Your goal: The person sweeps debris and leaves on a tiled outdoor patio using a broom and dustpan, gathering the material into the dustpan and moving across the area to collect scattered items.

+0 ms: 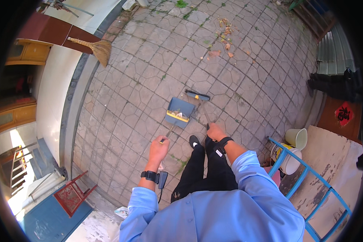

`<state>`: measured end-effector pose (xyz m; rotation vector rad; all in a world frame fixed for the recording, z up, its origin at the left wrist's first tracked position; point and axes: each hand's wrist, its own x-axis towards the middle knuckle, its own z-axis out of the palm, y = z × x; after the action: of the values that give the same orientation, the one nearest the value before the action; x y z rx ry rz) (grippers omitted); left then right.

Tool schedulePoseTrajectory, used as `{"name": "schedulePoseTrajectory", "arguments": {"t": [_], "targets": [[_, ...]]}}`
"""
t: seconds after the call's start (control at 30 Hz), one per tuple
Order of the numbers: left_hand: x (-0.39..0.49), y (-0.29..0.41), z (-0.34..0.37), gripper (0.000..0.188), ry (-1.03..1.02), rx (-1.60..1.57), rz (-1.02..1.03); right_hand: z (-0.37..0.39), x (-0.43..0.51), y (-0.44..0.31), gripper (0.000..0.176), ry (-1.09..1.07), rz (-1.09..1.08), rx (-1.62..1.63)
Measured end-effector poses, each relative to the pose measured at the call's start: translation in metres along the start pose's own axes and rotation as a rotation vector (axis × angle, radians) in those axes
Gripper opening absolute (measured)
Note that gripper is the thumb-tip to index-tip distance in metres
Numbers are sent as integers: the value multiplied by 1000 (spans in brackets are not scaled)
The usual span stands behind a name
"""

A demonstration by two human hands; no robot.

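Note:
My left hand (159, 148) is closed round the handle of a blue-grey long-handled dustpan (181, 104). A yellow comb-like strip (177, 116) crosses the pan, and a small pile of debris (178, 112) lies inside beside it. In my right hand (215, 132) is the handle of a broom (197, 95) with a blue-grey head, a yellow joint and dark bristles. The broom head is just beyond the dustpan's upper right corner, apart from it. Both tools are over the paving; exact floor contact is hard to tell.
Dry leaves (225, 33) lie scattered farther out on the paving (145, 75). A straw broom (98, 50) leans at the left wall. To the right are a blue metal ladder (308, 169), buckets (296, 137) and a person's dark-clothed legs (329, 83). A red stool (72, 195) stands lower left.

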<state>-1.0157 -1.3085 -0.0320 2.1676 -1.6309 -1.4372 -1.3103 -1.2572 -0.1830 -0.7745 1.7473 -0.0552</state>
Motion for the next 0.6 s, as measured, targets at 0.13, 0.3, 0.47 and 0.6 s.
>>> {"name": "schedulePoseTrajectory", "arguments": {"t": [0.13,0.3,0.47,0.6], "targets": [[2,2,-8,28,-52,-22,-9,23,-52,-4,36,-78,-114,-155],[-1,3,-10,31,-42,-20,7,14,-103,13,52,-167,-10,-6],[-11,0,3,36,-83,-407,-127,6,-109,19,48,-72,16,133],[-18,-11,3,34,-155,-528,-210,-10,-88,18,41,43,33,291]]}}
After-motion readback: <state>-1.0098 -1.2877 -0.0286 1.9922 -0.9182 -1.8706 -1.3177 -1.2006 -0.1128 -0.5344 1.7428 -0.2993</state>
